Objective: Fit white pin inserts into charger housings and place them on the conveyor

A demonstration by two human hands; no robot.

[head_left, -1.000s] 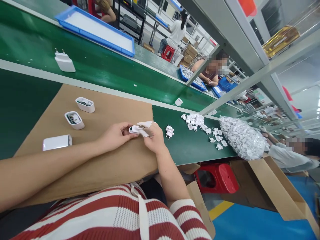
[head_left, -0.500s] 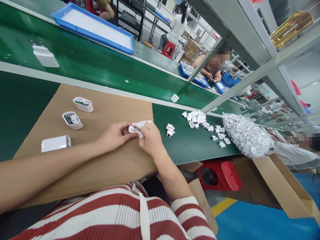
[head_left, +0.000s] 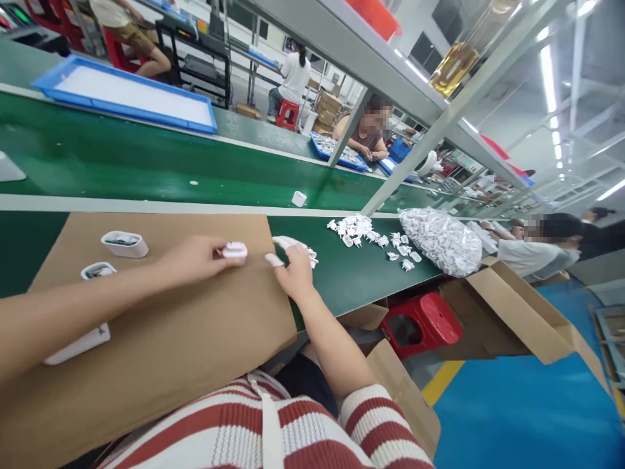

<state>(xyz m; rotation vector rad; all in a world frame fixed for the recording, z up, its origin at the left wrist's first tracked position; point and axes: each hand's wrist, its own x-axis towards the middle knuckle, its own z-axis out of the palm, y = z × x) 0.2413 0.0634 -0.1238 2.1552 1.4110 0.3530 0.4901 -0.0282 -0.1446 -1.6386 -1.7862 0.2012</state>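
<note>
1. I have the left hand (head_left: 208,255) pinched on a white oval charger piece (head_left: 235,250), between thumb and fingers, above the cardboard sheet (head_left: 195,332).
2. I see the right hand (head_left: 295,272) just past the sheet's right edge, its thumb and forefinger apart, with white coverings on the fingertips. White plug pieces (head_left: 313,258) show right behind its fingers; I cannot tell whether it grips any.
3. On the sheet, to the left, I see an open charger housing (head_left: 125,245) with green parts inside. A second housing (head_left: 99,270) sits nearer, partly behind the left forearm, and a longer white housing (head_left: 82,345) lies on its side, also partly covered.
4. To the right, on the green counter (head_left: 342,286), I find a heap of plug pieces (head_left: 355,228), looser ones (head_left: 403,250) beside it, and a clear bag (head_left: 442,242) packed with white parts.
5. Beyond the counter's pale edge, my view takes in a green belt (head_left: 146,172) carrying a small white square piece (head_left: 299,198), and a blue tray (head_left: 137,101) on the far side.
6. A co-worker (head_left: 368,138) leans beside another blue tray (head_left: 339,154), full of white parts.
</note>
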